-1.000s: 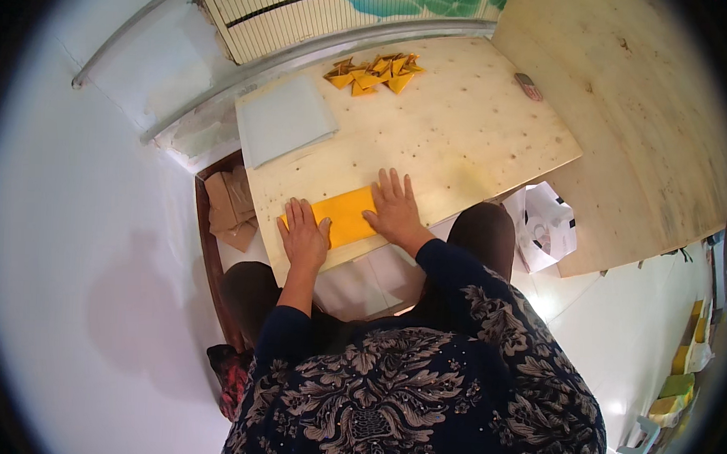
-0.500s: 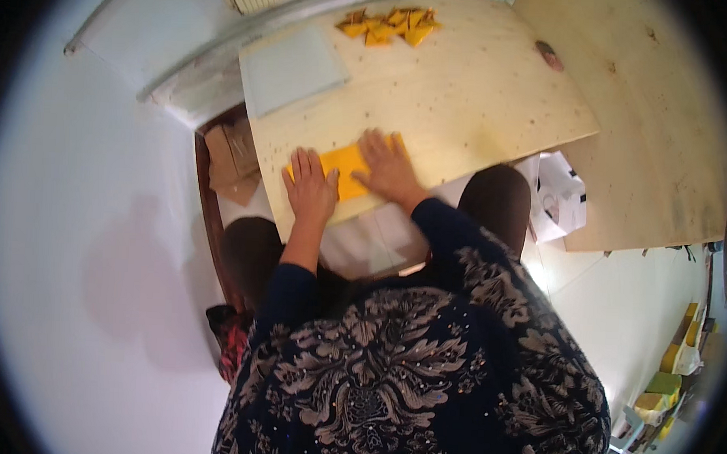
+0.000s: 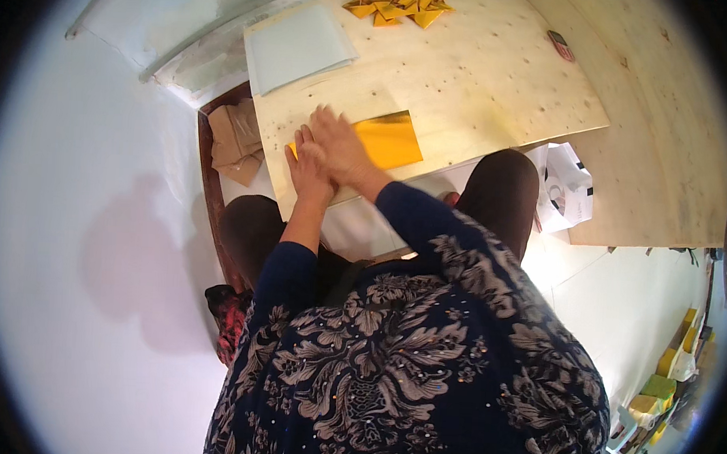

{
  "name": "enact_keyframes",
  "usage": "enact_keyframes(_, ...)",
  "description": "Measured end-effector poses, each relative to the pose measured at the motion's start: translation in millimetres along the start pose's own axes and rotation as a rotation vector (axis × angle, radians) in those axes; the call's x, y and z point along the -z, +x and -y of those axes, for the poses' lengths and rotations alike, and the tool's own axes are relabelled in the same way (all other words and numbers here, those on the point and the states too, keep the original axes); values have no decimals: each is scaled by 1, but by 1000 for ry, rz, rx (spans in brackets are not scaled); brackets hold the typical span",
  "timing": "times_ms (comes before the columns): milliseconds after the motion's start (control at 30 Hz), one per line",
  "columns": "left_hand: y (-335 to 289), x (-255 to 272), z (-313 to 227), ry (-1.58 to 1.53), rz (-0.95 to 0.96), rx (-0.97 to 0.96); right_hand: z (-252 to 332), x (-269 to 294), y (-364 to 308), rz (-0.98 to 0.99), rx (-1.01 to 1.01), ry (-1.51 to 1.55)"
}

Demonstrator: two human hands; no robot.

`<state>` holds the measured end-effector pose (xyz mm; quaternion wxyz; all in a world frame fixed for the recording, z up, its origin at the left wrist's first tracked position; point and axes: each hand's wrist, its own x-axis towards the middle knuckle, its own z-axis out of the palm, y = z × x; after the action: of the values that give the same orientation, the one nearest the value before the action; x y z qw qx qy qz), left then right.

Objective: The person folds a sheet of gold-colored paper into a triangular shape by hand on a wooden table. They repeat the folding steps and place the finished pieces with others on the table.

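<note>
Both hands flat, fingers together: left hand [image 3: 308, 166] and right hand [image 3: 340, 145] pressed side by side on shiny gold rectangular paper sheet [image 3: 388, 139], pale plywood board [image 3: 483, 78] underneath.

Two hands pressed flat, left hand [image 3: 308, 166] and right hand [image 3: 339, 143], on one gold sheet [image 3: 386, 139] stretching rightward from the fingertips, with one pile of folded gold triangles [image 3: 399, 5] far beyond and one pale sheet stack [image 3: 298, 47] nearer.

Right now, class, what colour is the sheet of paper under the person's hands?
Shiny golden yellow: the sheet of paper, clearest in the head view.
</note>
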<state>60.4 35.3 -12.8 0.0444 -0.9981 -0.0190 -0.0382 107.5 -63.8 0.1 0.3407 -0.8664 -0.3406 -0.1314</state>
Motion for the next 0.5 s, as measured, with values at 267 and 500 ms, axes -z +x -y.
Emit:
enact_keyframes(267,4,-7,-4,-215,-45,84,-63,30,-47,94,-3,-388)
enact_keyframes(500,2,3,-3,-280,14,110,-82,74,-60,214,-5,-476)
